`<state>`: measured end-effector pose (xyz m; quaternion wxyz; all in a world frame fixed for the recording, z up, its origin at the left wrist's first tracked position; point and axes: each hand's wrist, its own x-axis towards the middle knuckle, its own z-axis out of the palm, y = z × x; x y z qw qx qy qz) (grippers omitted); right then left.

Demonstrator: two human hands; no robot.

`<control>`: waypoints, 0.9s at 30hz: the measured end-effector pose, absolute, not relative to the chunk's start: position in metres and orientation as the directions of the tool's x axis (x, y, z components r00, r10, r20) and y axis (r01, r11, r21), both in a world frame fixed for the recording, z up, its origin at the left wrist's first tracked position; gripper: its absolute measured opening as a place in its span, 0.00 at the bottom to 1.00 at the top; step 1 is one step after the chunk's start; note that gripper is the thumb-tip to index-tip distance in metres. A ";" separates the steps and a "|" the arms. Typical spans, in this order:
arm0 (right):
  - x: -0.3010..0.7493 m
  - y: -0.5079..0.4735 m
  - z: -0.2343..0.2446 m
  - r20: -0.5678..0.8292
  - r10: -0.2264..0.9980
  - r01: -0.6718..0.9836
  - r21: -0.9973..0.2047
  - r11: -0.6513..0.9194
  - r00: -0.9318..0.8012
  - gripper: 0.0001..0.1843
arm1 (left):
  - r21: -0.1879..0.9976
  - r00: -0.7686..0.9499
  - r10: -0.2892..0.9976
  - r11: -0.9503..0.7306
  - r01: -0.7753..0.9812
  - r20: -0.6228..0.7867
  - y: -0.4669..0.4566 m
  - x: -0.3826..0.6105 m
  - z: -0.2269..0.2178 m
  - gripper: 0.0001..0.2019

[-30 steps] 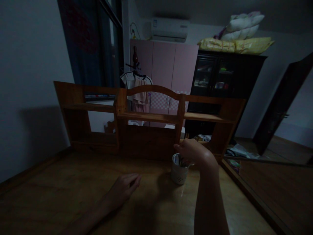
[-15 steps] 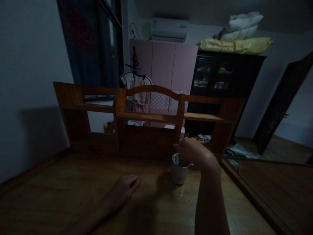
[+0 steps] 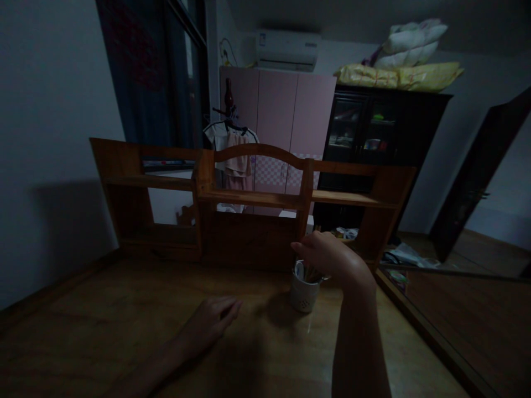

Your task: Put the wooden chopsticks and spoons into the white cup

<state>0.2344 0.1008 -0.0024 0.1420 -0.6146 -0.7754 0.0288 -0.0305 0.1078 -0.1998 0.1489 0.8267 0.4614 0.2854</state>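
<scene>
A pale utensil holder [image 3: 305,293] with small holes in its side stands upright on the wooden desk. Thin brown sticks that look like chopsticks [image 3: 310,273] and a white rounded piece [image 3: 299,269] rise from it. Directly over its mouth, my right hand [image 3: 326,251] bends down at the wrist, its fingers closed around the chopsticks, whose upper ends show just above the knuckles. The fingertips are mostly hidden behind the hand. To the left, my left hand [image 3: 213,318] rests on the desk, fingers loosely bent and thumb apart, holding nothing.
A low wooden shelf unit [image 3: 249,199] runs along the desk's far edge, close behind the holder. A raised wooden rim [image 3: 418,326] borders the right side. Behind stand a pink wardrobe [image 3: 277,110], a black cabinet [image 3: 381,127] and hanging clothes [image 3: 236,146].
My right hand has shifted very slightly, and the chopsticks show more clearly above and below it. The left hand and the holder stay practically in place.
</scene>
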 end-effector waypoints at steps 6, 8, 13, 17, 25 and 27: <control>0.236 0.103 -0.003 0.172 0.966 0.944 -0.235 0.233 -0.196 0.20 | 0.537 0.413 0.852 -0.523 0.662 0.322 0.107 -0.030 -0.198 0.20; 0.238 0.106 -0.005 0.171 0.970 0.949 -0.234 0.211 -0.173 0.18 | 0.534 0.414 0.852 -0.524 0.664 0.320 0.106 -0.030 -0.196 0.20; 0.243 0.126 -0.018 0.186 0.975 0.971 -0.183 0.153 -0.119 0.12 | 0.517 0.421 0.849 -0.529 0.673 0.321 0.105 -0.029 -0.196 0.20; 0.243 0.145 -0.030 0.185 0.980 0.981 -0.164 0.106 -0.075 0.11 | 0.527 0.415 0.848 -0.531 0.664 0.331 0.106 -0.028 -0.197 0.21; 0.239 0.158 -0.035 0.053 0.991 0.974 -0.185 0.130 -0.122 0.09 | 0.547 0.420 0.847 -0.531 0.648 0.325 0.103 -0.027 -0.195 0.20; 0.239 0.158 -0.035 0.034 0.990 0.971 -0.194 0.139 -0.135 0.07 | 0.543 0.420 0.846 -0.533 0.649 0.328 0.104 -0.027 -0.194 0.20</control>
